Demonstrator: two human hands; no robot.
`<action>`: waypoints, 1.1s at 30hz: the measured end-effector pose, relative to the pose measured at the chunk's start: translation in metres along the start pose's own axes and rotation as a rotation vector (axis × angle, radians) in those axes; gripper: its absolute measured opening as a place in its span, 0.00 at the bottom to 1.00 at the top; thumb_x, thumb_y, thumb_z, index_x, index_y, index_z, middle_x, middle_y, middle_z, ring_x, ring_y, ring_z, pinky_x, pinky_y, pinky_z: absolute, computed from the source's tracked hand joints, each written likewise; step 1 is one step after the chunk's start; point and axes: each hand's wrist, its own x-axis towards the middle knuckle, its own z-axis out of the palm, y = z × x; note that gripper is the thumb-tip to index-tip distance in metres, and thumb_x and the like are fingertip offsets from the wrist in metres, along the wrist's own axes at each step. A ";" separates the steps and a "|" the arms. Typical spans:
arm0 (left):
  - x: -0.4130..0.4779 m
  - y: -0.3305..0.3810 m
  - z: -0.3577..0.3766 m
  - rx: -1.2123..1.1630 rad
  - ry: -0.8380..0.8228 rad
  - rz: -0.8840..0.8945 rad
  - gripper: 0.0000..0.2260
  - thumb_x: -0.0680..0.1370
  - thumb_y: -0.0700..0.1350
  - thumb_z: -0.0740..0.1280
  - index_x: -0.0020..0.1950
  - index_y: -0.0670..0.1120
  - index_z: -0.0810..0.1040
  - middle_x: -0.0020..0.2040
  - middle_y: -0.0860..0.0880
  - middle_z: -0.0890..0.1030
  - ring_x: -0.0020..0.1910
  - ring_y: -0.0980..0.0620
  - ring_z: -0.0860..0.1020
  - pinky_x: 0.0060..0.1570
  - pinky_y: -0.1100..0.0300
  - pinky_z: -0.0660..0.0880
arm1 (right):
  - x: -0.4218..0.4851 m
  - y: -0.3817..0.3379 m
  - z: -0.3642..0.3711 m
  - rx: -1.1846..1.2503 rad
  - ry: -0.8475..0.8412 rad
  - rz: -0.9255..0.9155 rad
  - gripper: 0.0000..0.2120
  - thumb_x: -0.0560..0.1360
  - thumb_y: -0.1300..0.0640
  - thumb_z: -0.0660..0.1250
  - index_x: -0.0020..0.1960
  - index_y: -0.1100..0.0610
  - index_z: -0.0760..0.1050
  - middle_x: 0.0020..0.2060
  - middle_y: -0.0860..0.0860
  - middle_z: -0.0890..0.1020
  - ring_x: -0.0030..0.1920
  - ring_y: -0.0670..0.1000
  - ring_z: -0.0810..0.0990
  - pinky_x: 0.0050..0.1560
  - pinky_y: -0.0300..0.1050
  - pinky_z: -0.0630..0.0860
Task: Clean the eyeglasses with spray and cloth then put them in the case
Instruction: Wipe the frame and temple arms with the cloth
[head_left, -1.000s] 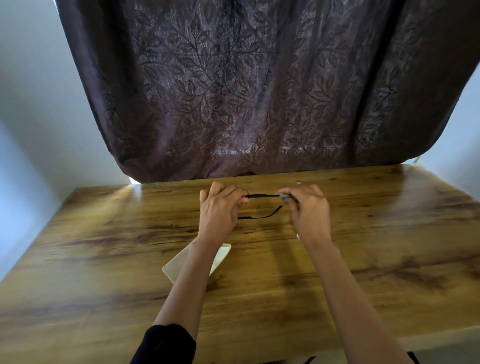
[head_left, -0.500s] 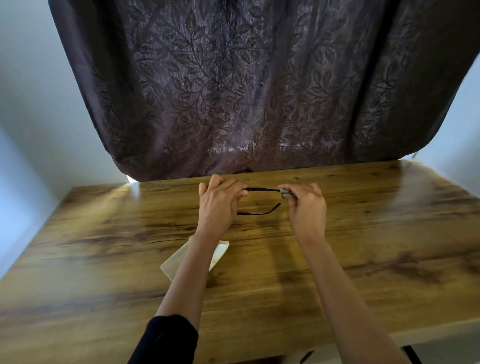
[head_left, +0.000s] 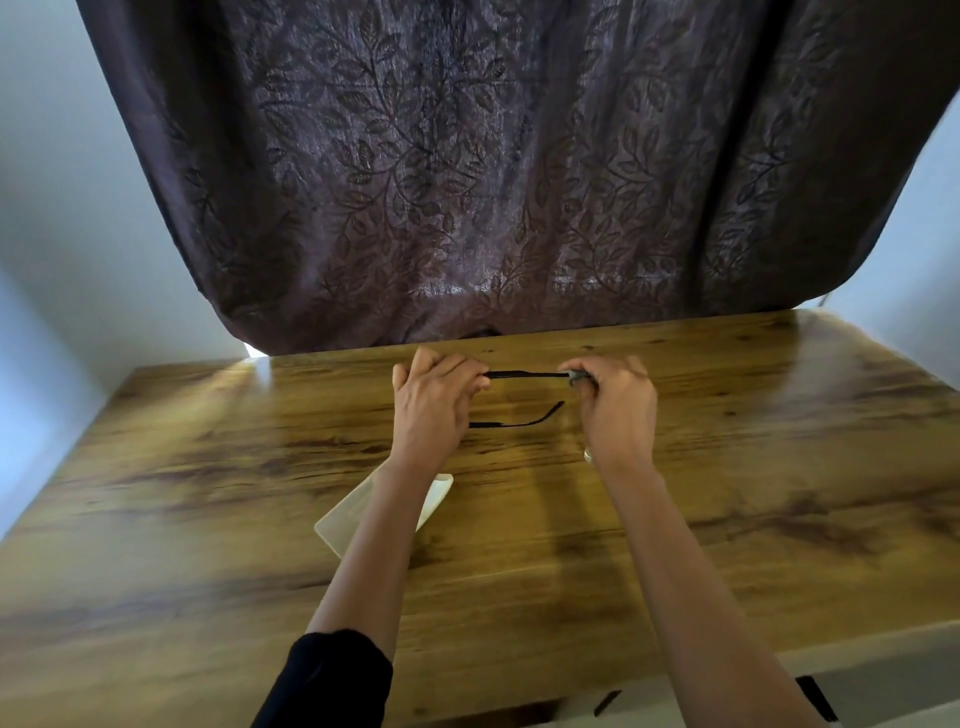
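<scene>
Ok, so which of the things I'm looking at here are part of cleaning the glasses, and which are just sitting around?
Part of the job:
- eyeglasses, held between the left hand and the right hand
- small grey cloth pinched in the right hand
- pale flat case under the left forearm

Just there:
- wooden table
- dark leaf-patterned curtain
</scene>
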 end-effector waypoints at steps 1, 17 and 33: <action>0.000 0.001 0.001 0.005 -0.005 0.001 0.13 0.77 0.49 0.56 0.46 0.49 0.80 0.42 0.55 0.82 0.44 0.55 0.66 0.44 0.59 0.55 | -0.002 -0.007 0.002 0.002 -0.001 -0.037 0.13 0.69 0.70 0.67 0.48 0.57 0.82 0.44 0.53 0.85 0.48 0.54 0.80 0.43 0.37 0.73; -0.004 -0.003 -0.001 0.025 -0.037 0.041 0.13 0.78 0.51 0.57 0.46 0.49 0.80 0.42 0.55 0.82 0.44 0.55 0.66 0.41 0.55 0.60 | -0.016 -0.021 0.014 -0.007 -0.048 -0.200 0.13 0.67 0.68 0.70 0.50 0.58 0.81 0.43 0.53 0.85 0.46 0.53 0.80 0.45 0.40 0.76; -0.015 -0.022 0.000 -0.009 0.026 -0.105 0.12 0.78 0.48 0.58 0.47 0.47 0.80 0.43 0.53 0.82 0.44 0.56 0.66 0.42 0.56 0.59 | -0.007 0.043 -0.011 0.251 -0.005 0.173 0.12 0.69 0.66 0.70 0.53 0.59 0.80 0.47 0.53 0.84 0.43 0.44 0.79 0.42 0.19 0.70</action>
